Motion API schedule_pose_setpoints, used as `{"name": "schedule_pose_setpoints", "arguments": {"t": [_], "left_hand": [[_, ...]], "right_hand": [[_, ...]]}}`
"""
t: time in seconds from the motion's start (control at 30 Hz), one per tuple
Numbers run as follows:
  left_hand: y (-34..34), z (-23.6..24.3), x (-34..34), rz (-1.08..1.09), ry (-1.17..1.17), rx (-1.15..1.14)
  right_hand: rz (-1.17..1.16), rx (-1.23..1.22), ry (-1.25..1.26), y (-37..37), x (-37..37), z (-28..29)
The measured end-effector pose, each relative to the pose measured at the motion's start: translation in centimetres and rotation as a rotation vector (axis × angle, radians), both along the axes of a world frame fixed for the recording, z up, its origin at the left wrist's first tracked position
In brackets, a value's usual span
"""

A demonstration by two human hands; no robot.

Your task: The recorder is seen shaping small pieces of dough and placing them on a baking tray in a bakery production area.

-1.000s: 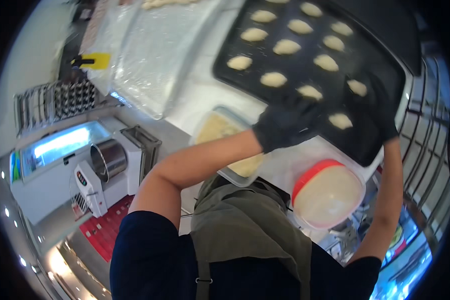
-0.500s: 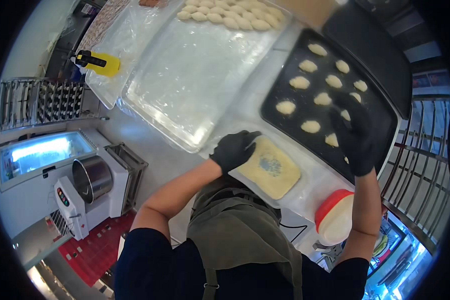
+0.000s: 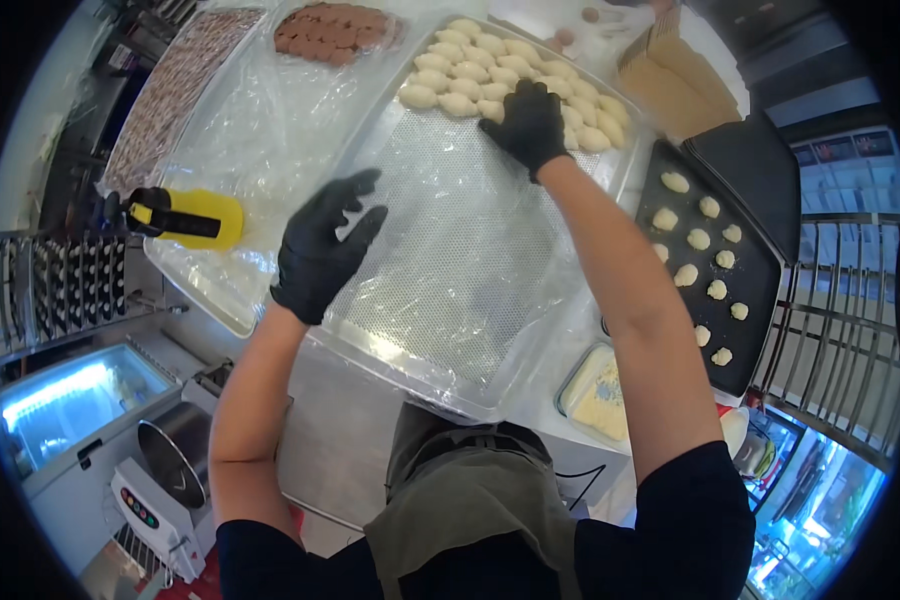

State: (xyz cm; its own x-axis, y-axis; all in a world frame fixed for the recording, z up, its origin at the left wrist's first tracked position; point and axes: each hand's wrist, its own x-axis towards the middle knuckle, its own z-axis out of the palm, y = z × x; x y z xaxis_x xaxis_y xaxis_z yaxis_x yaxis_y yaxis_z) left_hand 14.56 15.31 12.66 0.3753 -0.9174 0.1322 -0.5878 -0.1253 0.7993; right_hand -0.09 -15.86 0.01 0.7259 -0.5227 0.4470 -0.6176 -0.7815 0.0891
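Note:
Both my hands wear black gloves. My right hand (image 3: 532,125) reaches over the near edge of the packed rows of pale oval dough pieces (image 3: 460,82), its thumb apart from the fingers. Its fingertips touch or hover just above the dough; I cannot tell which. Those pieces sit at the far end of a perforated metal tray (image 3: 450,260) covered with clear plastic. Over the tray's left side is my left hand (image 3: 322,240), open and holding nothing, its thumb and fingers spread.
A black baking tray (image 3: 760,330) with spaced dough lumps lies at the right. By my right forearm stands a container of crumbly yellow filling (image 3: 600,395). A yellow spray bottle (image 3: 205,220) lies left, brown dough pieces (image 3: 332,32) at the back, and cardboard (image 3: 680,75) at the far right.
My right hand has left the black baking tray and moved left and away to the oval dough. My left hand has let go of the filling container and moved left over the plastic-covered tray.

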Motion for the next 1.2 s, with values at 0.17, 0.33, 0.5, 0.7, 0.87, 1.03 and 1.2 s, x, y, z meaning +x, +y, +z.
{"name": "schedule_pose_setpoints", "arguments": {"t": [0.17, 0.33, 0.5, 0.7, 0.87, 1.03, 1.2], "left_hand": [[-8.4, -4.2, 4.5, -0.17, -0.415, -0.079], [-18.5, -9.2, 6.1, -0.355, -0.777, -0.124], [-23.3, -11.0, 4.9, -0.52, -0.99, -0.077], [-22.3, -11.7, 8.3, -0.777, -0.838, -0.342], [-21.9, -11.3, 7.2, -0.714, -0.811, -0.168], [-21.7, -9.9, 4.7, -0.51, -1.13, -0.001], [-21.2, -9.1, 4.9, -0.584, -0.924, 0.168]], "right_hand": [[-0.039, -0.022, -0.212, 3.5, 1.1, 0.4], [0.001, 0.784, -0.784, 11.7, -4.3, 6.7], [0.056, 1.826, -1.583, 19.9, -15.5, 7.4], [-0.27, 1.65, -1.365, 28.3, -29.9, 11.6], [-0.688, 1.349, -1.756, 32.2, -36.3, 14.9], [-0.88, 1.332, -1.372, 34.9, -40.1, 11.6], [-0.724, 1.399, -1.296, 34.1, -39.6, 9.3]]}}
